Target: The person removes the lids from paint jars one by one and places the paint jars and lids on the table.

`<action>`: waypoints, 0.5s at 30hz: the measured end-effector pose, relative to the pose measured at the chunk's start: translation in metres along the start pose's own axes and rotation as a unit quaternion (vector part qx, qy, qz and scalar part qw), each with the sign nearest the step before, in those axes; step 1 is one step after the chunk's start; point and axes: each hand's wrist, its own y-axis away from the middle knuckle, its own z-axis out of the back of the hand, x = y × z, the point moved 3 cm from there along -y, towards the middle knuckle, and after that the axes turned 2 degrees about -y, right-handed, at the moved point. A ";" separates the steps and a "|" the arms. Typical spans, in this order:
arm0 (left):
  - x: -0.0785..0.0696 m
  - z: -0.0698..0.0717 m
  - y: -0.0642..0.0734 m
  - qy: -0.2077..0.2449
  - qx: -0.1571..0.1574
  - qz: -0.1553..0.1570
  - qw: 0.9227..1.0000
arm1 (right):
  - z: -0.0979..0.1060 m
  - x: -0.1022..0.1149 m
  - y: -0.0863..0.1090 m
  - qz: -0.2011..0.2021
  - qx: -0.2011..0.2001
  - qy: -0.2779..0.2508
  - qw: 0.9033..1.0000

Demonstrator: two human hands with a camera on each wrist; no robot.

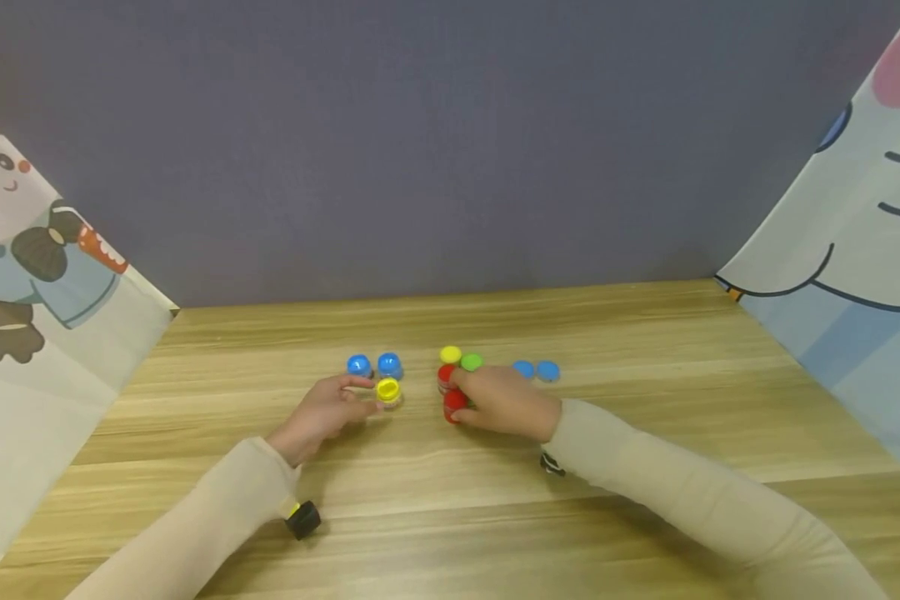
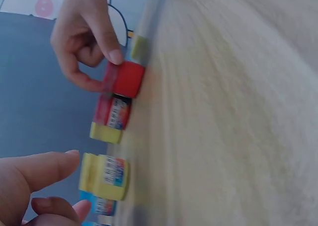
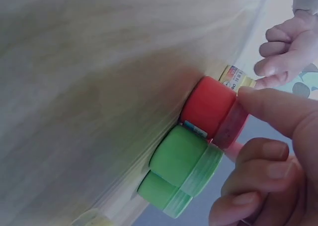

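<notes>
My right hand (image 1: 506, 400) pinches the nearer small red jar (image 1: 454, 406) between thumb and index finger. A second red jar (image 1: 447, 379) stands just behind it. Two green jars (image 3: 179, 155) (image 3: 164, 190) sit beside the red one in the right wrist view; from the head camera my hand mostly hides them. My left hand (image 1: 330, 410) reaches toward a yellow jar (image 1: 388, 392), index finger and thumb extended on either side of it. In the left wrist view a gap shows between the index fingertip and the yellow jar (image 2: 112, 179). Two blue jars (image 1: 358, 367) (image 1: 390, 366) stand behind the yellow one.
Flat round lids lie on the wooden table (image 1: 390, 525): a yellow lid (image 1: 451, 354) and a green lid (image 1: 471, 362) behind the red jars, two blue lids (image 1: 523, 368) (image 1: 548, 371) to the right. A dark grey panel (image 1: 450, 167) rises along the table's back edge.
</notes>
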 end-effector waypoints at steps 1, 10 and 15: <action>-0.002 0.001 0.002 -0.001 -0.003 -0.005 1.000 | 0.000 0.000 0.000 0.001 0.000 0.001 1.000; -0.027 -0.008 0.024 -0.007 -0.009 -0.066 0.998 | 0.006 0.006 0.007 -0.006 0.001 -0.015 1.000; -0.032 -0.031 0.036 0.001 0.048 -0.110 0.993 | 0.009 0.015 0.020 -0.010 0.009 -0.007 1.000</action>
